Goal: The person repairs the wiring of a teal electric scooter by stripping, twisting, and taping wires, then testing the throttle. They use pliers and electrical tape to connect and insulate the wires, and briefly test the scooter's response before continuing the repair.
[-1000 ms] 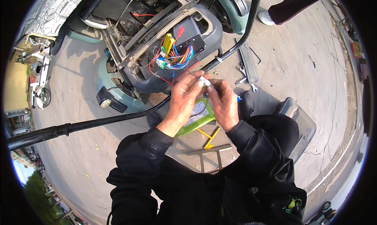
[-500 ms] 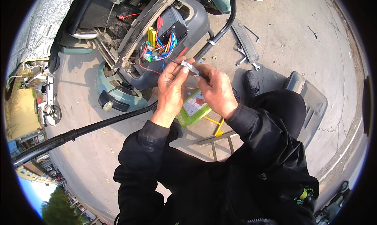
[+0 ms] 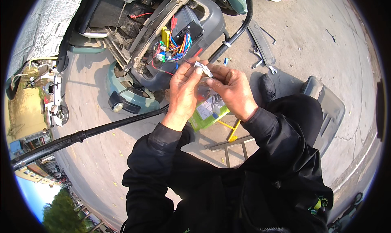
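White connector (image 3: 203, 69) clamped by L hand (image 3: 183, 93), prob. for steadiness; R hand (image 3: 237, 91) seen at its 4 o'clock, grip unclear.

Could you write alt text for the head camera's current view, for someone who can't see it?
A person's left hand pinches a small white piece, with the right hand at its lower end. Beyond them, colourful wires bunch on an opened-up vehicle; a green package lies below, a wrench on the pavement to the right.
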`<action>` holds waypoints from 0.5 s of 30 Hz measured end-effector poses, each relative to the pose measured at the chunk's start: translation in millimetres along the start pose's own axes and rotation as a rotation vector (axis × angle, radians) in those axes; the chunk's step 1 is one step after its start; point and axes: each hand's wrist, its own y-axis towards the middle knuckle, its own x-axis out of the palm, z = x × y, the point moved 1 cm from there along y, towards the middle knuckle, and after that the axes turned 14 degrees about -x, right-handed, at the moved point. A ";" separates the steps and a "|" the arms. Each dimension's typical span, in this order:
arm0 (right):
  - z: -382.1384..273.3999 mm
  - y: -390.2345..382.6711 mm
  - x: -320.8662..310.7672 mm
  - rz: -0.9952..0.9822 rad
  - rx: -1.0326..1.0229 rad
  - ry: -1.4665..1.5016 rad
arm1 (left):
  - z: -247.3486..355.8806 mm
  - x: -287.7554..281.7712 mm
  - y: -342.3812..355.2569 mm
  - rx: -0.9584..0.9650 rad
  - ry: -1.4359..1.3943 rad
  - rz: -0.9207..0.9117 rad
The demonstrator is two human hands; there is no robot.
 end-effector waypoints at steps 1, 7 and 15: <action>3.0 0.6 2.1 0.038 -0.016 -0.082 | -0.7 0.8 0.2 0.001 -0.005 0.012; 4.7 3.4 10.3 0.128 -0.147 -0.500 | -1.8 5.1 -1.1 0.029 -0.046 0.029; -12.6 2.1 9.2 0.083 -0.103 -0.584 | -1.8 5.3 2.7 0.031 -0.020 0.011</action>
